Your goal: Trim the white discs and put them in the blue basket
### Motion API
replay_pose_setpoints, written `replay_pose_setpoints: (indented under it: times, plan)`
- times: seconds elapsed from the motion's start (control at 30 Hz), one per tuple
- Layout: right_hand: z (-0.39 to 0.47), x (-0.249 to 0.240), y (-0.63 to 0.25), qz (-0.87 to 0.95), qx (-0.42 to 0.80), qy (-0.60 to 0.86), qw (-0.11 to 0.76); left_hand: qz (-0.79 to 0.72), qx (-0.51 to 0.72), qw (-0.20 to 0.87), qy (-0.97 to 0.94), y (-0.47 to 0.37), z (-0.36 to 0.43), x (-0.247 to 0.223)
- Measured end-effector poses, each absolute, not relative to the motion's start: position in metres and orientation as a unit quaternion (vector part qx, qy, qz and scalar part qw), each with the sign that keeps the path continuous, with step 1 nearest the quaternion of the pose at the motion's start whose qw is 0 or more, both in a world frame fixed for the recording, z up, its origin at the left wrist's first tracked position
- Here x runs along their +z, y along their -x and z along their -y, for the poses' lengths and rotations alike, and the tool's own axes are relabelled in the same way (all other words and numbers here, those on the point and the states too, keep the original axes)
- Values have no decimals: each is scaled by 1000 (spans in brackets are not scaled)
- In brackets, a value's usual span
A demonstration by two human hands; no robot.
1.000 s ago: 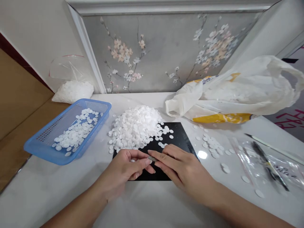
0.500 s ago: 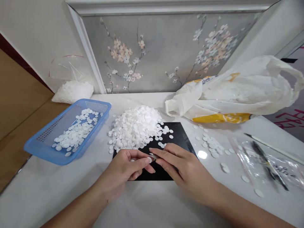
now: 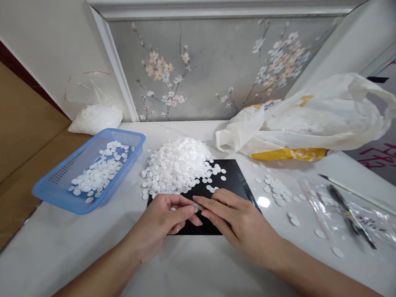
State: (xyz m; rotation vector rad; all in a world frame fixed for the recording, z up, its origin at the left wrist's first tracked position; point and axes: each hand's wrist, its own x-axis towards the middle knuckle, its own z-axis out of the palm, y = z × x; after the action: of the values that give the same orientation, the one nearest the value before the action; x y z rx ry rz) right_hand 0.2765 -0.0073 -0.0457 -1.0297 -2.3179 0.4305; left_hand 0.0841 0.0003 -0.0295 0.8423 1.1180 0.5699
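Note:
Between the thumb and fingers of my left hand [image 3: 168, 215] a small white disc [image 3: 195, 210] is pinched. My right hand [image 3: 236, 216] is closed on a small, thin, greyish blade-like tool [image 3: 198, 206], mostly covered by its fingers. The tool's exposed end meets the disc's edge, though I cannot tell how deep the contact goes. Both hands are over the front of a black mat [image 3: 234, 175]. Just beyond them rises a large heap of white discs [image 3: 181, 163], spreading from the mat onto the white tabletop [image 3: 198, 264].
At left is a blue plastic basket [image 3: 58, 202] partly filled with discs, with a clear bag of white pieces [image 3: 97, 119] behind it. A white-and-yellow plastic bag [image 3: 297, 128] lies back right. Loose discs [image 3: 276, 189], a black pen [image 3: 351, 216] and a white stick-like tool [image 3: 359, 194] lie right.
My right hand has shifted very slightly, and the blade-like tool now lies across the disc's upper edge. My left hand keeps its pinch almost in place.

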Motion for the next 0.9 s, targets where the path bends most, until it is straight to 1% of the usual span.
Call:
replay_pose_setpoints:
  times: [0.37,0.5,0.6,0.67,0.73,0.8,0.83,0.9]
  plan:
    - [6,-46,-277,874,133,380,271,-518,247,711,-407,-85,0,-28]
    - [1,-46,-280,859,141,436,231,-523,251,710,-399,-84,-2,-30]
    - [-5,-40,-290,830,206,485,186,-518,263,721,-377,-83,-3,-31]
    - [-9,-33,-297,812,288,485,152,-522,273,724,-359,-81,-3,-32]
    - [-11,-26,-303,799,384,454,91,-534,286,718,-341,-80,-4,-34]
    - [-10,-22,-306,784,434,443,31,-542,297,715,-327,-79,-4,-37]
    - [-10,-21,-307,779,441,445,20,-541,299,716,-324,-79,-5,-37]
    - [-10,-21,-307,772,434,461,44,-534,294,719,-333,-79,-5,-38]
